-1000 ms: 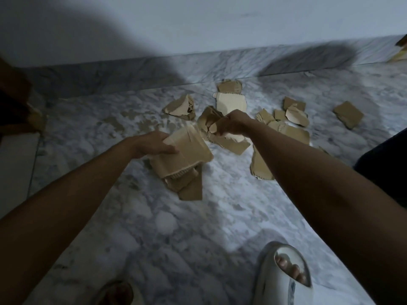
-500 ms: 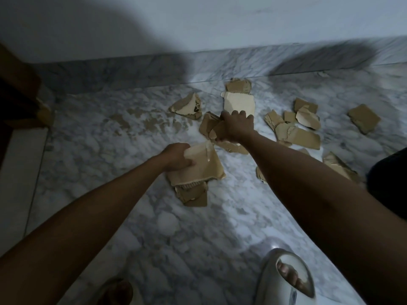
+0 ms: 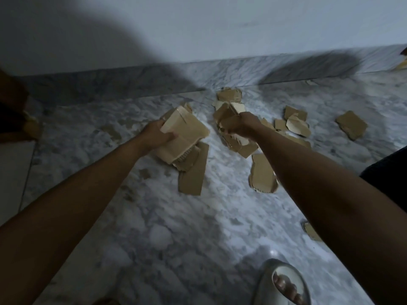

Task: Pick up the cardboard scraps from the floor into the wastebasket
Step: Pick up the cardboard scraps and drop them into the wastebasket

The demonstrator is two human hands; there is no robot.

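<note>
On the marble floor (image 3: pixel 198 227), near the wall (image 3: pixel 220 29): scraps (image 3: pixel 296 126) strewn in a loose band, most of them beyond and to the right of both hands. Left hand (image 3: pixel 154 135) closed as a grip around a stack (image 3: pixel 182 137) of gathered pieces, thumb on the near face, the stack tilted with its long axis running up and away toward the wall. Right hand (image 3: pixel 240 126) clenched as a grip on a small bunch (image 3: pixel 229 111) of torn pieces, raised just off the floor, more pieces hanging or lying right beneath it. Directly under the stack, a long strip (image 3: pixel 191 172) flat on the floor, long axis running toward the feet, nearer to the left hand. Between the two forearms, closer to the right one, a curved piece (image 3: pixel 262 175), long axis likewise toward the feet. Farther right, a lone square piece (image 3: pixel 351 125) well apart from the rest, reachable only by the right arm, and one more bit (image 3: pixel 311 234) partly hidden beside the right forearm. No wastebasket anywhere in view, so impossible to say which way the load must travel. Judged stage: gathering still under way, both hands loaded, much left on the floor. Probable next need: merging the bunch leftward onto the stack to free the right hand for the right-side cluster. Sandal (image 3: pixel 284 282) at the bottom edge, clear of the scraps.
</note>
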